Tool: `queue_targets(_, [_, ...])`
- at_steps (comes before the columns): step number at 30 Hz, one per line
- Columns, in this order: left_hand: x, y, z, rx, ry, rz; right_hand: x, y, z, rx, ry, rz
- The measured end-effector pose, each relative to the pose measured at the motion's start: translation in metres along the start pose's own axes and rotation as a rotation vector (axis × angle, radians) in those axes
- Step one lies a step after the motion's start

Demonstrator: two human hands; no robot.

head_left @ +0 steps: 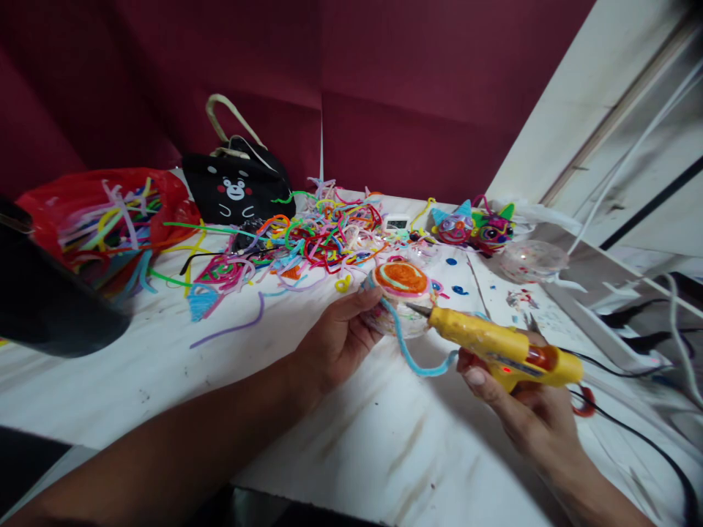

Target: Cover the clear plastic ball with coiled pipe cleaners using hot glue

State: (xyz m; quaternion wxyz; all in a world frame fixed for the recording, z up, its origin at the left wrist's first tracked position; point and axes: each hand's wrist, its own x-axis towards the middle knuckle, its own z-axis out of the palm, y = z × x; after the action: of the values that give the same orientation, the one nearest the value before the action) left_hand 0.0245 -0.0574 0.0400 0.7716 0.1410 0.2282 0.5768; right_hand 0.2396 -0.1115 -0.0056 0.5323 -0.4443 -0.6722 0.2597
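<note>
My left hand point(351, 329) is closed around the side of a clear ball point(378, 318), whose top bears a coiled orange pipe-cleaner disc point(403, 278) with a pale curved line and a pink rim. A light-blue pipe cleaner point(409, 359) runs from my left fingertips in a loop down to my right fingers. In my right hand point(527, 410) is a yellow hot glue gun point(494, 340), its red light lit and its metal nozzle at the ball's side. Whether the nozzle touches it I cannot tell. An orange-red loop handle point(585, 402) shows beyond that hand, mostly hidden.
A heap of colourful pipe cleaners point(329, 234) covers the table's back. At left are a red bag point(49, 208) of pipe cleaners and a black container point(66, 293). Two decorated figures point(453, 223), a clear plastic shell point(532, 260) and a white tray point(598, 307) stand right.
</note>
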Motion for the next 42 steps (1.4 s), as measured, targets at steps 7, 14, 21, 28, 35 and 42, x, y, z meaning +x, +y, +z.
queue_targets(7, [0.000, 0.000, -0.001, -0.009, -0.039, 0.007, 0.002, 0.001, -0.003, -0.044, -0.010, 0.007])
queue_targets(14, [0.000, 0.003, -0.001, 0.001, -0.025, 0.026, 0.000, 0.002, -0.006, 0.056, 0.067, 0.100])
queue_targets(21, [-0.001, 0.004, -0.002, 0.003, -0.024, 0.042, 0.000, 0.006, -0.012, 0.057, 0.085, 0.132])
queue_targets(28, [-0.002, 0.003, -0.001, 0.021, -0.007, 0.045, 0.000, 0.005, -0.011, 0.079, 0.053, 0.150])
queue_targets(35, [-0.001, 0.001, -0.002, 0.011, -0.058, 0.028, 0.000, 0.001, -0.004, 0.072, 0.054, 0.121])
queue_targets(42, [-0.003, 0.001, 0.000, -0.017, -0.065, 0.030, -0.002, 0.006, -0.006, 0.059, -0.007, 0.078])
